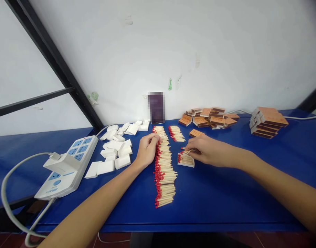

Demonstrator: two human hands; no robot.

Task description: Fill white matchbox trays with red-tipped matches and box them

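A long row of red-headed matches (166, 172) runs down the middle of the blue table. Against its left side, near the upper part, rests my left hand (147, 148), with fingers curled together; whether they pinch any matches is hidden. To the right, a small white matchbox tray (186, 165) lies partly filled with matches. My right hand (206, 148) is closed on a few matches (189, 151) just over the tray's upper edge. A shorter row of matches (177, 133) lies beyond the tray, and one orange matchbox sleeve (196, 133) sits behind the right hand.
Several white tray pieces (118, 146) lie scattered at left, beside a power strip (70, 165) with a plugged-in adapter. A pile of orange matchboxes (209, 117) and a neat stack (267, 122) stand at right. A pixelated dark phone-like object (156, 108) leans on the wall.
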